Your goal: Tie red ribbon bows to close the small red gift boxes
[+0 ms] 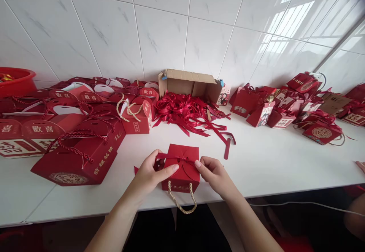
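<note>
**Ribbon across the box, no bow showing yet**

The box (pixel 180 168), small and red, sits at the near edge of the table (pixel 270 160), and its cord handle (pixel 182 202) hangs off the front. The left hand (pixel 148 174) is at the box's left side, thumb laid on the lid and fingers closed on one end of a ribbon (pixel 173 157). The right hand (pixel 213 172) is at the box's right side, pinching the other end between thumb and forefinger. The ribbon runs over the lid and meets near its middle. It looks drawn across and gathered but not finished, as no loops can be seen.

Just behind the box to the right lies a single loose strip (pixel 227 148). Farther behind it is a heap (pixel 185 113) of red ribbons spilling from an open carton (pixel 189 82) against the tiled wall (pixel 171 27).

Left of the box stand larger boxes (pixel 76 157) with rope handles. Most show no ribbon, so they seem left to do. Beyond them, far left, is a red tub (pixel 15 80). Well right of the box, a pile (pixel 285 107) of small boxes appears tied with ribbon. At the far right edge, another person's fingertips (pixel 361 165) touch the table.
</note>
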`<action>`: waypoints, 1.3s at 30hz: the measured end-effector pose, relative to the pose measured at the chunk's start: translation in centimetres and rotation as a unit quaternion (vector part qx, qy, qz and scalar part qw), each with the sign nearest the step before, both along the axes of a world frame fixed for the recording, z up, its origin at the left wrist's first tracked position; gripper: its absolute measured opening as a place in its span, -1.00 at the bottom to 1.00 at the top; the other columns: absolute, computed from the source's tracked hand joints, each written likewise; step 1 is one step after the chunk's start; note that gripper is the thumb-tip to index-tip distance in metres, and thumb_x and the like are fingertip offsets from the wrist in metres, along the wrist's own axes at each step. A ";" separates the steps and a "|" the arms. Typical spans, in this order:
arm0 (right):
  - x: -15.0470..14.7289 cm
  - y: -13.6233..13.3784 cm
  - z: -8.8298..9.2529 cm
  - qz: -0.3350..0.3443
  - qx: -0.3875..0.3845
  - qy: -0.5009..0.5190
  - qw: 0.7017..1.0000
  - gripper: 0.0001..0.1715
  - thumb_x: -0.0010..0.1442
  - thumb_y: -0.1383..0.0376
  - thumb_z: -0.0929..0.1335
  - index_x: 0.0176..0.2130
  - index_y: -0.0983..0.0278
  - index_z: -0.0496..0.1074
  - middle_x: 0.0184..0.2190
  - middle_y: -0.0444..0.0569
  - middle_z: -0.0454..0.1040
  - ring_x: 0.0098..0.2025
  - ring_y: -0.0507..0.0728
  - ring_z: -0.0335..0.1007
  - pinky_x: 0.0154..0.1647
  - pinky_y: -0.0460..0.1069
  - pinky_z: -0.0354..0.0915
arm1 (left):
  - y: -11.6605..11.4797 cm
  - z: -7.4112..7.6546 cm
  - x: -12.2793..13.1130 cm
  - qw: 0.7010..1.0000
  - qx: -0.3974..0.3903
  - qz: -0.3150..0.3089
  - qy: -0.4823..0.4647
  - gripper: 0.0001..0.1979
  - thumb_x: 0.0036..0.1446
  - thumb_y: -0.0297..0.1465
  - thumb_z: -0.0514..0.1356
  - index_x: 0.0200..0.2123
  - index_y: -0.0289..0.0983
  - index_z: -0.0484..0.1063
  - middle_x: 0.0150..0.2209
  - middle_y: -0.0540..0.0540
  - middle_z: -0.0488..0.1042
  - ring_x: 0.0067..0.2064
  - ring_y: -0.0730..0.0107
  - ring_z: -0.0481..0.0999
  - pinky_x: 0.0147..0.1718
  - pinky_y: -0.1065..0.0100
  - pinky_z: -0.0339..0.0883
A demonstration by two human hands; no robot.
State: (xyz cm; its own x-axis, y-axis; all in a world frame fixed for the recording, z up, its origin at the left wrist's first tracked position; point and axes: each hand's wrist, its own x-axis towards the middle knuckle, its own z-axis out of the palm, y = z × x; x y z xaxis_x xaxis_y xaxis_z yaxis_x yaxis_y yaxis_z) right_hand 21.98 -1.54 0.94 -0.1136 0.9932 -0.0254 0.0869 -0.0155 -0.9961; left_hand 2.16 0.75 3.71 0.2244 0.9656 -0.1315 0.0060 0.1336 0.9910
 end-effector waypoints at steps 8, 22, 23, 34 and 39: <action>2.4 -0.3 0.3 0.010 0.007 -0.019 1.000 -0.49 0.17 -0.07 0.35 -0.52 0.26 0.24 -0.60 -0.24 0.02 -0.53 -0.03 -0.17 -0.52 -0.05 -0.18 | 1.2 -2.6 -1.6 0.997 -0.021 0.030 -0.061 -0.65 0.11 -0.14 0.19 -0.53 -0.24 0.23 -0.52 0.07 0.21 -0.47 0.44 0.17 -0.47 0.41 0.09; 4.7 -0.6 2.3 0.089 0.018 0.195 0.977 -0.69 0.20 0.10 0.40 -0.37 0.30 0.54 -0.51 -0.05 0.49 -0.44 0.05 0.39 -0.34 -0.03 0.30 | -0.8 -1.4 -1.4 0.949 0.219 0.180 0.138 -0.52 0.07 -0.16 0.27 0.01 -0.13 0.21 0.11 -0.14 0.27 0.19 0.09 0.25 0.15 0.12 0.11; 4.4 -0.7 2.7 0.086 0.028 0.199 0.976 -0.73 0.19 0.13 0.41 -0.31 0.29 0.56 -0.50 -0.05 0.51 -0.43 0.05 0.40 -0.31 -0.03 0.32 | -1.1 -0.9 -1.0 0.934 0.270 0.161 0.169 -0.49 0.07 -0.19 0.27 0.05 -0.12 0.19 0.13 -0.15 0.26 0.22 0.08 0.23 0.18 0.09 0.08; 2.0 -0.6 5.0 0.095 0.065 0.116 0.987 -0.81 0.21 0.18 0.41 -0.22 0.21 0.39 -0.52 -0.15 0.50 -0.43 0.04 0.44 -0.31 -0.04 0.35 | 1.5 1.9 3.4 0.753 0.565 0.178 0.285 -0.36 0.01 -0.44 0.27 0.15 -0.34 0.10 0.07 -0.36 0.33 0.12 -0.07 0.34 0.10 -0.02 0.14; 1.1 0.8 3.9 0.044 0.121 -0.059 0.990 -0.49 0.23 0.12 0.37 0.11 0.23 0.33 -0.59 -0.24 0.37 -0.49 0.03 0.35 -0.34 -0.04 0.27 | 1.8 1.6 2.9 0.791 0.523 0.157 0.277 -0.37 0.06 -0.37 0.25 0.16 -0.29 0.07 0.10 -0.34 0.30 0.14 -0.04 0.32 0.11 -0.03 0.13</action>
State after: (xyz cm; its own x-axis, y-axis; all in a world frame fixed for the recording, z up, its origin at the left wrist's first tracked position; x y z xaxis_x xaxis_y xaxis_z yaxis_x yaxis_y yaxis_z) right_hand 23.03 -0.77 4.81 -0.2101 0.9581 0.1946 0.1937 0.2359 -0.9523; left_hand 5.08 2.51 5.31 0.1395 0.6083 0.7814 0.6076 -0.6757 0.4175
